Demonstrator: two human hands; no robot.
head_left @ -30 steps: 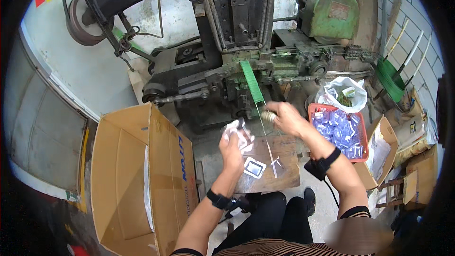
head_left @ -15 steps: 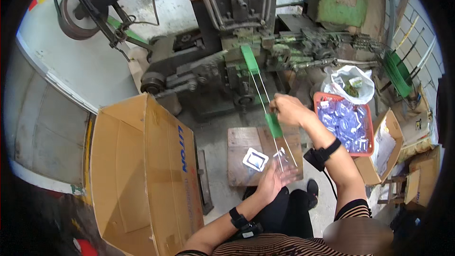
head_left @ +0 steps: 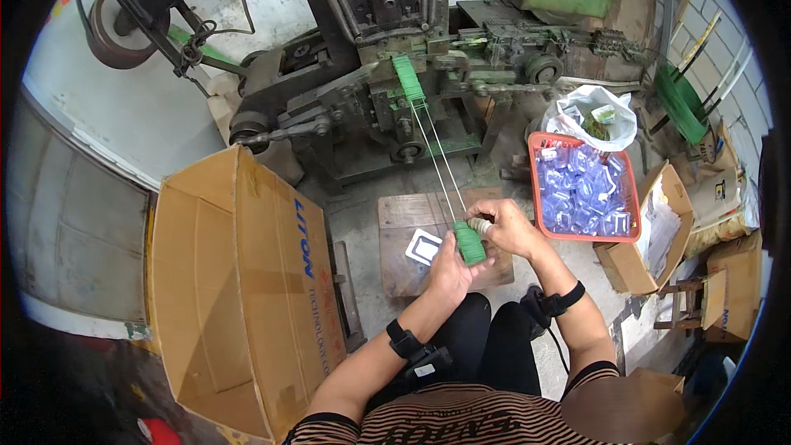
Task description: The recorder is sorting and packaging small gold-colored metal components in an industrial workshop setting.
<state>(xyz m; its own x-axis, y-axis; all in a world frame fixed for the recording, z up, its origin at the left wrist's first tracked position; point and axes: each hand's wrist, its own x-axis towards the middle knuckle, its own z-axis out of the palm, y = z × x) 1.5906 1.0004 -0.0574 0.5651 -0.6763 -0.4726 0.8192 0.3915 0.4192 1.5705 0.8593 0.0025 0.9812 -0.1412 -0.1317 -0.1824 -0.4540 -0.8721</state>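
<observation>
In the head view, with the wooden stool (head_left: 397, 213) as landmark, a large open cardboard carton (head_left: 297, 280) stands to its left, inner walls showing. Right of the stool is a red plastic basket (head_left: 535, 185) heaped with clear bluish plastic pieces (head_left: 581, 185). Beside that, farther from the stool, a smaller cardboard box (head_left: 630, 268) holds white sheets (head_left: 657, 239), and a white plastic bag (head_left: 560, 119) has greenish scraps inside. Well beyond, to the right, a green bucket (head_left: 671, 91) has long sticks standing in it.

The green stack of thin pieces (head_left: 470, 244) is over the right part of the stool, its long axis slanting from the far left to the near right. Two thin pale rods (head_left: 441, 161) run from its far end toward a second green stack (head_left: 407, 78) at the machine (head_left: 362, 86) beyond the stool. The left hand (head_left: 451, 272) cradles the stack, fingers curled round it. The right hand (head_left: 504, 227) has thumb and fingers drawn together by its far end; what they pinch cannot be told. A white-framed piece (head_left: 423, 245) lies on the stool, left of the stack.

Blue capitals and smaller red print mark the carton's side; dark lettering crosses the striped shirt (head_left: 461, 412), on the stool's near side.
</observation>
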